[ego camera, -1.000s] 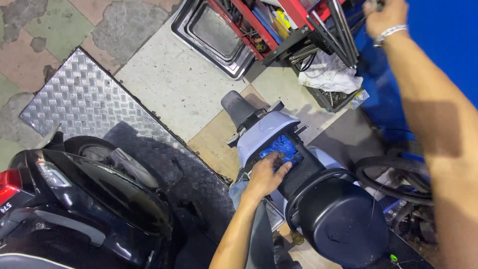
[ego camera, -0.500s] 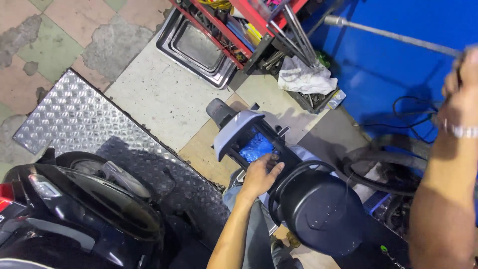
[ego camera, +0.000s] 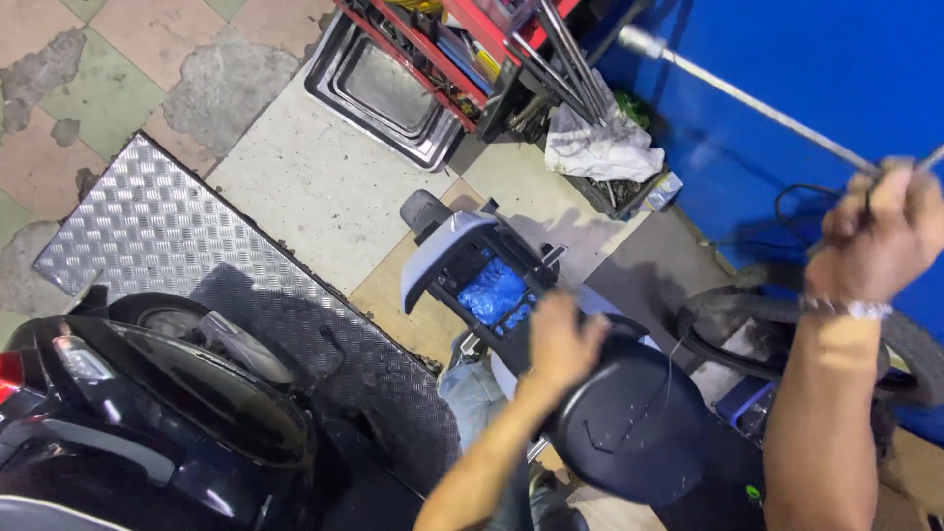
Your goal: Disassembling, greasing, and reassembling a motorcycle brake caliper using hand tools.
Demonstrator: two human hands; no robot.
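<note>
I look down on a scooter with a black seat [ego camera: 629, 423] and an open grey front panel [ego camera: 447, 256] showing a blue plastic bag [ego camera: 495, 292] inside. My left hand [ego camera: 562, 341] rests, fingers loosely curled, on the front of the seat just behind the blue bag. My right hand [ego camera: 878, 241] is raised at the right and closed around a long thin metal rod [ego camera: 747, 103] that runs up to the left in front of the blue wall. A bracelet circles that wrist.
A black scooter's rear [ego camera: 147, 413] fills the lower left on a checker-plate ramp [ego camera: 157, 236]. Metal trays [ego camera: 379, 93] and a red tool rack [ego camera: 462, 49] stand at the top. A white rag [ego camera: 600, 147], a tyre [ego camera: 747, 324] and a blue wall [ego camera: 816, 88] are at right.
The view shifted so the scooter sits lower and more central. My right hand dropped from the top edge to the right side, gripping the rod. My left hand slid back from the blue bag.
</note>
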